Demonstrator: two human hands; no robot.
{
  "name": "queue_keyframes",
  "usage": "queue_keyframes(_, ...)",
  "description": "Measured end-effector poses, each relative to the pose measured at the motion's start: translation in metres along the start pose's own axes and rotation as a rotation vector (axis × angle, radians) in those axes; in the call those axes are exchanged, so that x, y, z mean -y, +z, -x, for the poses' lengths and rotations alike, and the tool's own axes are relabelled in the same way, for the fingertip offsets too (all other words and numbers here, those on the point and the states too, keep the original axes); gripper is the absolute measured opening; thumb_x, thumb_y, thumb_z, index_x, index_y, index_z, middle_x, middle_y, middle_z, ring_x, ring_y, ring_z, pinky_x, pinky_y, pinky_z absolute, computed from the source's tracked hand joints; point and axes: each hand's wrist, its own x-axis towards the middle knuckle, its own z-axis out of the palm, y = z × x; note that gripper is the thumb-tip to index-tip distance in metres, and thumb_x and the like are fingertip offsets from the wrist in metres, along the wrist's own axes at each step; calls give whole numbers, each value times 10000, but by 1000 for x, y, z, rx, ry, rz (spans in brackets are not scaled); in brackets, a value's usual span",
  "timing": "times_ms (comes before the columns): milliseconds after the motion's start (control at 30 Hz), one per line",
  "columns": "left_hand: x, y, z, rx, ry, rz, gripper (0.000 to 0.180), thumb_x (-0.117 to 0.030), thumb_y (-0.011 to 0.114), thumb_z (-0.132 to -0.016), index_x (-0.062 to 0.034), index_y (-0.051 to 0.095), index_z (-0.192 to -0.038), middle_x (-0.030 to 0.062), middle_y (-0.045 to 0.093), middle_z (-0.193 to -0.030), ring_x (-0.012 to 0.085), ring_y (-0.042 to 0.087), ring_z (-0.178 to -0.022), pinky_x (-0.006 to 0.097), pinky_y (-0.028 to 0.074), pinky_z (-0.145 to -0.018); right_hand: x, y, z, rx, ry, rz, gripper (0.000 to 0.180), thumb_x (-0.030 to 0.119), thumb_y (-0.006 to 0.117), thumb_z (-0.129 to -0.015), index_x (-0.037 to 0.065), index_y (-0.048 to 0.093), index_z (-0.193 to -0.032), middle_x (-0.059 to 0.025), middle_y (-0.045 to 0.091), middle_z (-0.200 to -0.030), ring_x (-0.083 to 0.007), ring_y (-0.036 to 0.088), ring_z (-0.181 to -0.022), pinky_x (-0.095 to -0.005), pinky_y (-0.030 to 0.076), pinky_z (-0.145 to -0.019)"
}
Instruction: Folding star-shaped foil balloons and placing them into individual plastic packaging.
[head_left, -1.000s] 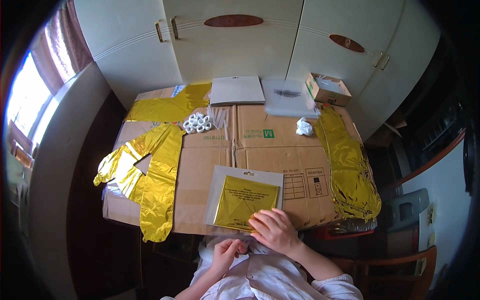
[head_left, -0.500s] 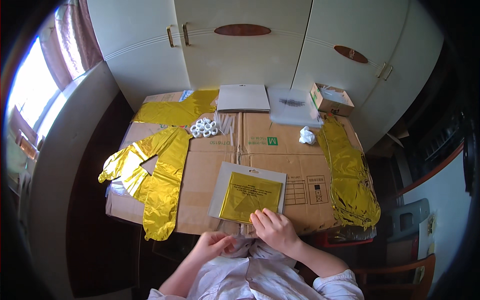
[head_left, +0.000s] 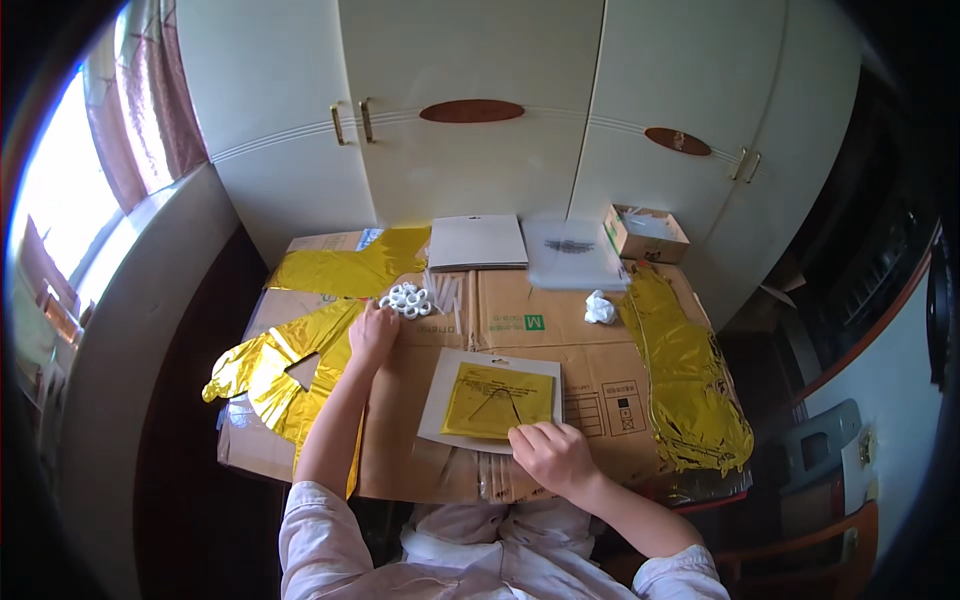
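In front of me a folded gold foil balloon (head_left: 490, 400) lies on a white backing card (head_left: 435, 410) with a hang hole at its top. My right hand (head_left: 552, 458) is closed, with thumb and fingers pinched at the lower right corner of the folded balloon. Stretched out to the left, my left hand (head_left: 373, 335) reaches the edge of a cluster of small white rings (head_left: 408, 300). Its bent fingertips are mostly hidden behind the back of the hand. Under my left forearm lies a flat, unfolded gold foil balloon (head_left: 265, 365) with a triangular opening.
More gold foil balloons lie at the back left (head_left: 350, 268) and along the right edge (head_left: 690, 380). Clear straws (head_left: 445, 292), a stack of white cards (head_left: 478, 243), a clear plastic sheet (head_left: 570, 262), a small open box (head_left: 645, 235) and crumpled white tissue (head_left: 600, 308) rest on the cardboard (head_left: 400, 440).
My left hand has moved from near my lap, forward and left to the white rings. The right hand stays at the folded balloon's corner. The whole view has tilted upward.
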Motion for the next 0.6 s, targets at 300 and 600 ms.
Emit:
queue_keyframes(300, -58, -96, 61, -84, 276, 389, 81, -161, 683, -805, -97, 665, -851, 97, 594, -876, 290, 628, -754, 400, 511, -632, -32, -9, -21, -41, 93, -34, 111, 85, 630, -699, 126, 528, -682, 13, 513, -613, -133, 593, -588, -282, 494, -494)
queue_keyframes(600, -123, -160, 120, 254, 748, 115, 160, -158, 616, -835, -142, 672, -984, 32, 549, -738, 211, 623, -651, 348, 485, -502, -39, -9, -38, -54, 116, -72, 133, 80, 638, -721, 121, 527, -660, -5, 540, -617, -161, 609, -581, -303, 511, -496)
